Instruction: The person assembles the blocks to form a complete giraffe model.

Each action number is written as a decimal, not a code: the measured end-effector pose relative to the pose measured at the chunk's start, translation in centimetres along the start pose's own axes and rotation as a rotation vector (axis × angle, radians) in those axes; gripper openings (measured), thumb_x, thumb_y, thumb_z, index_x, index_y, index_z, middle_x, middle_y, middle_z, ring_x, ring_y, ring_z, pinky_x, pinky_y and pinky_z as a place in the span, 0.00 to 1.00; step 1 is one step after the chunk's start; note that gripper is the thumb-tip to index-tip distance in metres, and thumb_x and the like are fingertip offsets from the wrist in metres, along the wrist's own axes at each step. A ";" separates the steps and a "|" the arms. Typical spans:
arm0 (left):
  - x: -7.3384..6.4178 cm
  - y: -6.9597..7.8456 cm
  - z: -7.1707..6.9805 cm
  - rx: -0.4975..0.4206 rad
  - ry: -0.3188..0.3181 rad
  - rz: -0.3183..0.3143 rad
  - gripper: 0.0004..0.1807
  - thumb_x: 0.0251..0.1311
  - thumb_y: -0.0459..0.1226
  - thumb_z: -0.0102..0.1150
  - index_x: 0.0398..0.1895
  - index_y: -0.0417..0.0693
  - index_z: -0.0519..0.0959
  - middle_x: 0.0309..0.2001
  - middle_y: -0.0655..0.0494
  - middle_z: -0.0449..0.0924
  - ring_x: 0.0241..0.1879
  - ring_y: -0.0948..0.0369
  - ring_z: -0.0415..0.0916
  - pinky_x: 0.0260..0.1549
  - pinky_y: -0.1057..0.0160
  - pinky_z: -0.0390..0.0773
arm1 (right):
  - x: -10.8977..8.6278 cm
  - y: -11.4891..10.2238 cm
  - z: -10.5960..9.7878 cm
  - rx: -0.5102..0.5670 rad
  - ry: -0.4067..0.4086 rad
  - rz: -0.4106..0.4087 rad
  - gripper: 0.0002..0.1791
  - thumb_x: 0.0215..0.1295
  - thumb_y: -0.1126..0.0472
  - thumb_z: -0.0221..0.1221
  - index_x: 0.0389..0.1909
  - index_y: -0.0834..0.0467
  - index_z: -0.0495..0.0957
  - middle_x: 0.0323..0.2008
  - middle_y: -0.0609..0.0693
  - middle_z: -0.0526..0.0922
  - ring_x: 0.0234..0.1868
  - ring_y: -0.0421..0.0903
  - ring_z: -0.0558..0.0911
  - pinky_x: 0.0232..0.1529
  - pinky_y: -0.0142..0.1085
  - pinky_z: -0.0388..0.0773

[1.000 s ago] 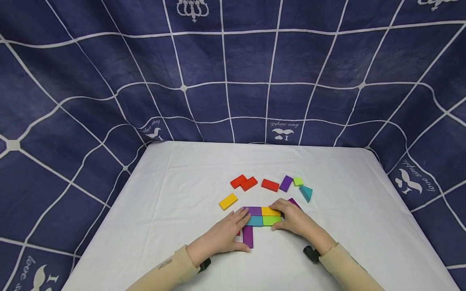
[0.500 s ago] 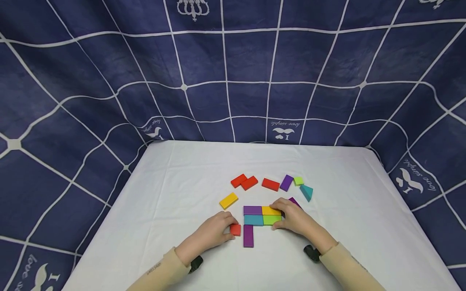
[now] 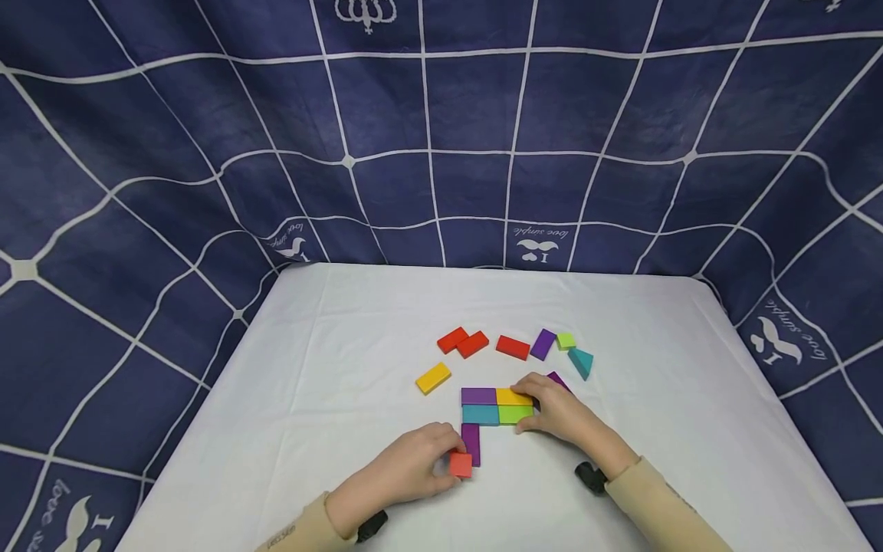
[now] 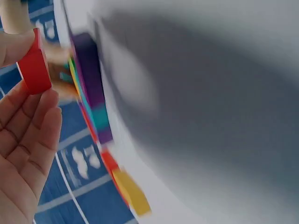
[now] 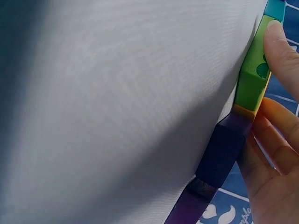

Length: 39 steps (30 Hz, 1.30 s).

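My left hand [image 3: 407,469] pinches a small red block [image 3: 461,465] between thumb and fingers. In the head view the block overlaps the near end of an upright purple block [image 3: 471,441]; the left wrist view shows the red block [image 4: 35,70] held above the table. My right hand [image 3: 562,412] spans the right end of a flat group, thumb at the lime green block [image 3: 515,415] and fingers on the yellow block [image 3: 509,397]. To their left, a purple block [image 3: 478,396] and a teal block [image 3: 480,415] complete the two rows. The upright purple block stands below the teal one.
Behind the group lie a loose yellow block [image 3: 433,379], several red blocks [image 3: 513,347], a purple block [image 3: 543,344], a small green square [image 3: 566,341] and a teal triangle [image 3: 581,363]. Another purple block [image 3: 559,381] is partly hidden behind my right hand. White cloth [image 3: 359,345] covers the table.
My left hand has left the group, taken hold of the red block at the left and brought it toward me and right, to the upright purple block's near end. The right hand stays put.
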<state>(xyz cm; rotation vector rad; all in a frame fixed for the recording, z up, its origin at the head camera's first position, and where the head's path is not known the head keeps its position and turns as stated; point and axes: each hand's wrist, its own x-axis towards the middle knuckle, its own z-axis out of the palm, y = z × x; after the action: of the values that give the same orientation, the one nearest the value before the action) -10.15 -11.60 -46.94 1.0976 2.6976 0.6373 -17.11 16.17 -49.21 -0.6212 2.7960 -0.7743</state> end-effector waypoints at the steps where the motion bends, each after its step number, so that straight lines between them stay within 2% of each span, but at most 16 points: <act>1: 0.0 0.3 0.3 0.009 -0.015 0.031 0.14 0.54 0.42 0.71 0.43 0.55 0.80 0.41 0.67 0.79 0.41 0.72 0.73 0.44 0.74 0.78 | 0.0 0.0 0.0 0.002 0.000 0.002 0.34 0.47 0.53 0.76 0.58 0.59 0.79 0.56 0.52 0.80 0.58 0.51 0.78 0.61 0.46 0.76; 5: -0.1 1.4 1.5 0.074 -0.088 0.110 0.14 0.55 0.44 0.71 0.43 0.55 0.80 0.41 0.68 0.79 0.40 0.75 0.72 0.43 0.78 0.75 | 0.0 0.1 -0.1 0.004 0.001 -0.003 0.34 0.48 0.54 0.76 0.57 0.59 0.79 0.56 0.52 0.80 0.57 0.51 0.78 0.61 0.46 0.76; 9: 0.0 2.1 2.4 0.171 -0.123 0.092 0.16 0.55 0.45 0.71 0.44 0.54 0.79 0.37 0.68 0.76 0.36 0.75 0.68 0.36 0.80 0.72 | -0.2 0.2 0.1 0.006 0.004 -0.020 0.34 0.48 0.53 0.76 0.57 0.59 0.79 0.55 0.51 0.80 0.56 0.50 0.79 0.60 0.46 0.77; 15: -0.1 2.9 2.8 0.264 -0.069 0.053 0.21 0.50 0.46 0.75 0.45 0.50 0.78 0.36 0.65 0.76 0.33 0.73 0.67 0.33 0.78 0.72 | -0.3 0.3 0.3 0.005 0.013 -0.035 0.34 0.47 0.53 0.76 0.57 0.59 0.80 0.53 0.51 0.81 0.54 0.49 0.79 0.59 0.46 0.78; 21: -0.2 2.8 2.6 0.241 -0.016 -0.018 0.21 0.48 0.47 0.76 0.39 0.51 0.76 0.34 0.65 0.74 0.32 0.71 0.66 0.30 0.76 0.72 | -0.3 0.3 0.2 -0.002 0.017 -0.048 0.34 0.47 0.52 0.76 0.57 0.60 0.80 0.52 0.50 0.81 0.54 0.49 0.80 0.59 0.45 0.78; 25: 0.1 2.4 2.2 0.218 0.019 -0.042 0.20 0.48 0.49 0.75 0.37 0.53 0.76 0.33 0.66 0.72 0.32 0.71 0.66 0.29 0.76 0.72 | -0.2 0.2 0.1 0.002 0.016 -0.032 0.34 0.47 0.53 0.76 0.57 0.59 0.80 0.53 0.50 0.81 0.55 0.49 0.79 0.59 0.45 0.78; 28: 0.5 2.2 1.7 0.204 -0.001 -0.031 0.22 0.49 0.53 0.74 0.40 0.53 0.77 0.36 0.65 0.73 0.35 0.70 0.67 0.32 0.76 0.73 | -0.2 0.1 0.0 0.006 0.014 -0.012 0.34 0.47 0.53 0.76 0.57 0.59 0.80 0.54 0.51 0.81 0.56 0.50 0.79 0.59 0.46 0.78; 32: 0.9 2.2 1.5 0.241 -0.036 0.042 0.26 0.52 0.57 0.70 0.47 0.54 0.78 0.45 0.62 0.75 0.44 0.68 0.69 0.42 0.72 0.75 | -0.1 0.1 -0.1 0.002 0.014 -0.003 0.34 0.47 0.53 0.77 0.57 0.59 0.80 0.54 0.51 0.81 0.56 0.50 0.79 0.60 0.46 0.77; 35: 1.1 2.1 1.8 0.305 -0.019 0.089 0.27 0.53 0.58 0.68 0.49 0.53 0.78 0.52 0.59 0.75 0.51 0.64 0.70 0.49 0.68 0.77 | -0.1 0.2 0.0 0.001 0.012 -0.009 0.34 0.47 0.53 0.76 0.57 0.58 0.80 0.53 0.50 0.81 0.55 0.49 0.79 0.60 0.45 0.78; 39: 1.2 1.9 2.2 0.348 0.005 0.089 0.27 0.54 0.57 0.68 0.50 0.50 0.78 0.57 0.54 0.75 0.57 0.60 0.73 0.56 0.64 0.77 | 0.0 0.2 0.0 0.004 0.007 -0.020 0.34 0.47 0.52 0.76 0.57 0.58 0.80 0.53 0.50 0.81 0.54 0.48 0.79 0.59 0.45 0.78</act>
<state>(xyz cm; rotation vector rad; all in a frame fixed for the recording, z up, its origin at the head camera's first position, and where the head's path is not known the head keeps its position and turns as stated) -9.11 -8.81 -48.04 1.2993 2.8464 0.1815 -17.20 16.34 -49.29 -0.6482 2.7986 -0.7867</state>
